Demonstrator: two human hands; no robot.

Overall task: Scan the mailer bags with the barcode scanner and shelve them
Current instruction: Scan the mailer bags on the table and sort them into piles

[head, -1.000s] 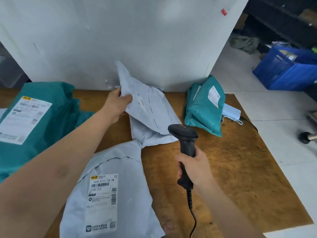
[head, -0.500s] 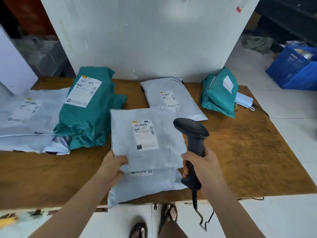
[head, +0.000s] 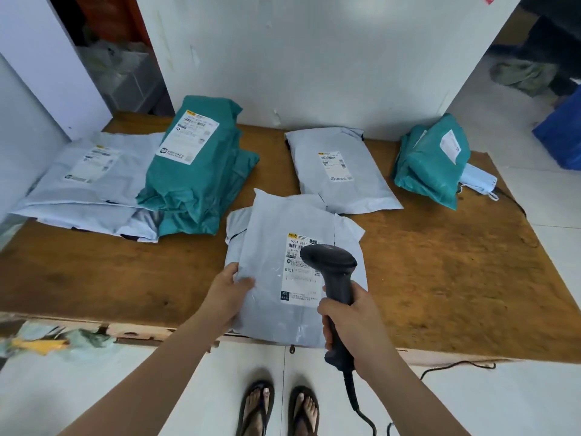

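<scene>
A grey mailer bag (head: 270, 234) with a white label lies at the near edge of the wooden table (head: 440, 262), on top of another grey bag. My left hand (head: 228, 294) grips its left edge. My right hand (head: 352, 322) holds a black barcode scanner (head: 333, 272) by the handle, its head over the label. Farther back lie a second grey mailer (head: 339, 171), a stack of teal mailers (head: 195, 171) with grey mailers (head: 81, 184) to the left, and a teal mailer (head: 430, 162) at the right.
A white wall panel (head: 314, 58) stands behind the table. The scanner cable (head: 361, 410) hangs down to the tiled floor by my sandalled feet (head: 276, 407). A blue crate (head: 562, 133) sits on the floor at the far right.
The view pulled back from the table. My left hand brought a grey mailer to the near edge, label up, and the scanner came down over its label.
</scene>
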